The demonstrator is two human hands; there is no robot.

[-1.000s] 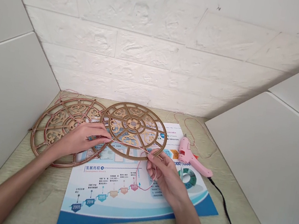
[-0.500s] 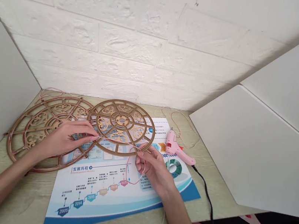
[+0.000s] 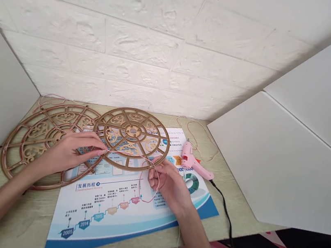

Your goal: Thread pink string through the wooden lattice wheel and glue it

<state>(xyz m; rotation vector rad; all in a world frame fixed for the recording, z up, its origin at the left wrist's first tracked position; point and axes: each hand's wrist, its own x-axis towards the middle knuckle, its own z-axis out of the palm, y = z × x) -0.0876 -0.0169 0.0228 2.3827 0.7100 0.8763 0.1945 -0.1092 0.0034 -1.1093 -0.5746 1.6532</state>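
Slight swing of the head camera to my right since the last frame: the discs, hands and glue gun all slide a touch left in view, while their arrangement stays nearly the same.

Head view now. The left hand [image 3: 76,149] has thumb and forefinger pinched narrow on a thin pinkish-white cord [image 3: 130,153], drawn across the near part of a round, gold-brown openwork disc [image 3: 138,132]. Over at that disc's near-right rim, the right hand [image 3: 171,185] has its fingers closed on the edge, the cord reaching them and dropping in a loose loop over the paper.

That disc overlaps a second round openwork disc with reddish trim [image 3: 57,137], which lies to the left, partly behind the left hand and forearm. Beneath both I've got a blue-and-white printed sheet [image 3: 97,221] with a dated timeline, lying on the pale green table [image 3: 27,219].

Right of the discs, a pink glue gun [image 3: 189,159] rests on its side, its black cable [image 3: 227,208] running off the near edge. Loose strands [image 3: 189,131] curl behind it, and more lie at the back left. A white brick-patterned wall [image 3: 127,43] stands behind, with pale panels [image 3: 297,160] on either side.
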